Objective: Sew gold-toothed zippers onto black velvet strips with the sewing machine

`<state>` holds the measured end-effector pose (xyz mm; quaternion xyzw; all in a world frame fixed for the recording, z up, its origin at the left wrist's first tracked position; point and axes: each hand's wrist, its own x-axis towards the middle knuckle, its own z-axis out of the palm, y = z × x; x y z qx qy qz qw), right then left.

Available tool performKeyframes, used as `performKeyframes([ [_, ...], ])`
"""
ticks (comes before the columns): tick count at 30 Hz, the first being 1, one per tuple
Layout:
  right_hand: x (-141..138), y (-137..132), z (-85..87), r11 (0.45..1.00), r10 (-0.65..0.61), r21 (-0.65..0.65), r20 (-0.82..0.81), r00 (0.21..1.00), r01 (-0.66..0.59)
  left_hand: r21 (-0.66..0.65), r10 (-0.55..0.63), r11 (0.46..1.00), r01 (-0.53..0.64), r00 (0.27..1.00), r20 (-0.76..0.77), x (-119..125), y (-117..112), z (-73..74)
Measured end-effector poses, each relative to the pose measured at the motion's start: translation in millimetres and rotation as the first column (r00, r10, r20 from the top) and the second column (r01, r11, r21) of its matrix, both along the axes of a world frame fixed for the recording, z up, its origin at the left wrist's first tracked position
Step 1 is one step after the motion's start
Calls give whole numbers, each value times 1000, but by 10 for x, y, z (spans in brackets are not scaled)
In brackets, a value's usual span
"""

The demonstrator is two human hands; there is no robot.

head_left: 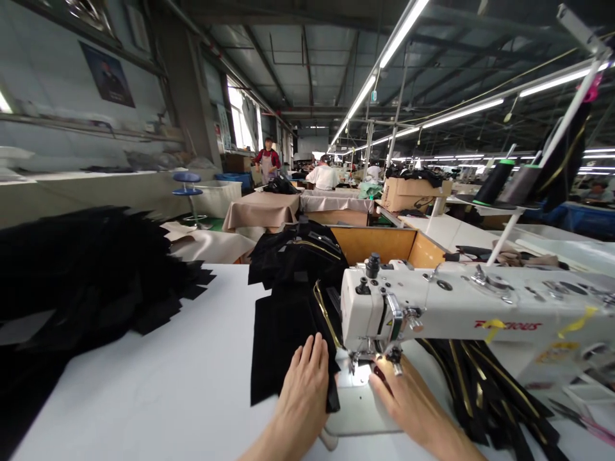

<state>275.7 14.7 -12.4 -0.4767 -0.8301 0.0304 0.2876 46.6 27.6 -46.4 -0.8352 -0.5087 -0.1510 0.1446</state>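
Seated view over a sewing station, looking forward and down at 2 bare hands. The left hand (302, 390) lies flat on a black fabric panel with a gold-edged zipper (288, 339), its fingers (314, 358) spread and pressed downward, with no pinch visible. The panel lies on the white worktop (158, 397) and runs under the left hand toward the needle area of a white industrial lockstitch sewing machine (384, 301). The right hand (408, 400) sits just right of the steel presser foot (368, 362), its fingers (384, 384) slightly spread and curved, with the tips close to the foot. Whether they press the fabric there is hard to tell.

Left of the hands, a large heap of black cut fabric pieces (86, 275) covers the worktop edge. Right of the machine lie black strips with gold trim (490, 397). Behind the machine head stands an orange-brown wooden bin (375, 243), and beside it a folded stack of black zippered fabric (298, 253). 2 cones of black thread (494, 182) stand on a stand at upper right. Farther down the aisle, a co-worker in a red top and apron (266, 160) stands near a blue round stool (187, 186), and a second co-worker in a white top (323, 176) sits beyond a beige-covered table (259, 211).
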Motion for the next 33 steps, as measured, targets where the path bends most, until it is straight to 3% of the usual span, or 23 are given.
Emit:
performKeyframes([
  [5, 14, 24, -59, 1000, 1, 29, -11, 1000, -1, -118, -98, 986, 115, 985, 143, -7, 42, 114],
  [11, 41, 23, -98, 999, 37, -8, -4, 999, -37, -188, -8, 980, 65, 957, 289, 12, 118, 325],
  [17, 50, -1, -123, 997, 62, -47, -3, 998, -62, -225, 149, 973, -49, 878, 454, -50, 236, 285],
  [22, 53, 2, -99, 997, 81, -11, -30, 996, -81, -248, 163, 968, -38, 846, 508, -68, 280, 261],
  [25, 38, -11, -87, 987, 152, 57, -33, 988, -150, -241, 88, 969, 48, 848, 522, -90, 245, 314],
  [29, -63, -50, -75, 949, 256, 175, 55, 965, -262, -221, -133, 933, 284, 843, 522, -106, 118, 396],
  [33, -186, -64, -44, 955, 269, 89, 135, 953, -282, -187, -242, 904, 384, 821, 518, -97, 18, 411],
])
